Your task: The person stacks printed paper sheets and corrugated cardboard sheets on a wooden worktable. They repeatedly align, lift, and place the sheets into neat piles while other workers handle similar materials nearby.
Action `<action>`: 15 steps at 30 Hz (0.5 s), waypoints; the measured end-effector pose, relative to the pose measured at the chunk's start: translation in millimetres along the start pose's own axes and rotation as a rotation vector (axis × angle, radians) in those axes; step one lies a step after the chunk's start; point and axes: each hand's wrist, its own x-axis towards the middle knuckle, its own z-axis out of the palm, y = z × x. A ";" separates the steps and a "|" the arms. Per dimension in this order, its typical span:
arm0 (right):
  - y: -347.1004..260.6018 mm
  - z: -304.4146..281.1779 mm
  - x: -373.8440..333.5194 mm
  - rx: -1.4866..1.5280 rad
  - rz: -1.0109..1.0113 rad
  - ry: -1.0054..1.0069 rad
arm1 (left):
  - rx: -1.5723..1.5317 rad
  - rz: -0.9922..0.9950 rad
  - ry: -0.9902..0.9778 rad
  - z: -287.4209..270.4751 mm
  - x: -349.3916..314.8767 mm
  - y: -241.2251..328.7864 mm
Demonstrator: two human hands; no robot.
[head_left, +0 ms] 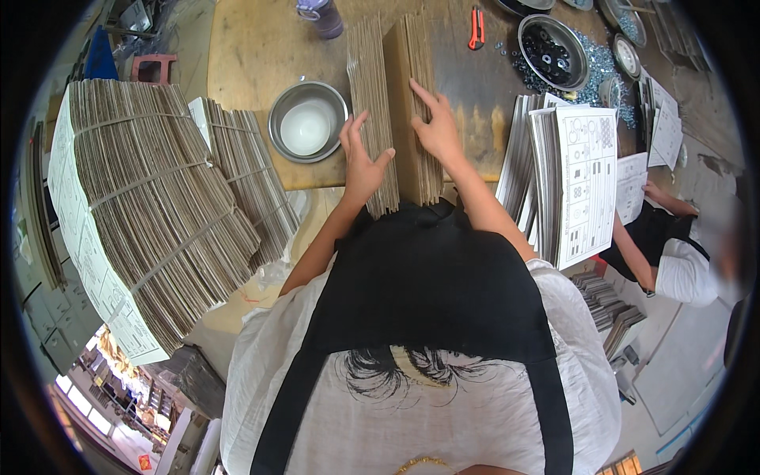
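Observation:
Two upright stacks of brown cardboard sheets stand on edge before me, split by a V-shaped gap: a left stack (369,79) and a right stack (427,71). Astride the near part of the left stack is my left hand (363,165), fingers spread along its left side and thumb at its right edge. My right hand (440,133) clasps the right stack, index finger and thumb reaching over to its inner face. Its other fingers are hidden. Both stacks reach back to my black apron (427,269). Left of them sits a steel bowl (277,119) with a white bowl (305,131) inside.
Strapped cardboard bundles (158,182) rise at left. Printed white cards (586,182) stand at right. Farther back lie a red utility knife (476,28), a purple-tinted jar (323,19), a metal bowl of black rings (578,67) and loose glassy pieces. A co-worker (685,265) handles cards at right.

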 end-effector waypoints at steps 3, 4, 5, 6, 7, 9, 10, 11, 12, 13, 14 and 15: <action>-2.5 1.6 -2.0 -0.052 0.037 -0.002 | -0.001 0.006 0.001 0.4 0.3 -1.4; -4.8 3.0 -2.6 -0.076 0.068 -0.023 | 0.004 0.008 0.003 0.4 0.3 -2.6; -7.7 4.5 -3.5 -0.100 0.099 -0.045 | 0.008 0.010 0.004 0.3 0.4 -3.5; -12.2 6.6 -6.7 -0.138 0.066 -0.037 | 0.008 0.013 0.004 0.1 0.3 -3.6; -17.8 8.7 -11.2 -0.175 0.033 -0.030 | 0.009 0.015 0.004 -0.1 0.4 -3.5; -19.0 11.1 -12.8 -0.204 0.005 -0.021 | 0.003 0.012 0.003 -1.0 0.6 -2.7; -15.3 13.2 -11.5 -0.197 0.010 -0.020 | -0.003 0.008 0.001 -1.5 0.7 -2.0; -11.6 15.1 -10.2 -0.189 0.014 -0.019 | -0.009 0.004 -0.001 -2.2 0.7 -1.8; -8.1 16.0 -8.8 -0.170 0.007 -0.024 | -0.014 0.000 0.000 -2.2 0.7 -3.0; -4.9 16.3 -7.3 -0.151 -0.001 -0.030 | -0.019 -0.003 0.002 -1.8 0.6 -4.9; -2.0 16.2 -5.8 -0.132 -0.009 -0.035 | -0.025 -0.006 0.003 -1.8 0.5 -6.4; -0.9 15.9 -4.3 -0.118 0.003 -0.047 | -0.033 -0.010 0.000 -2.3 0.6 -6.2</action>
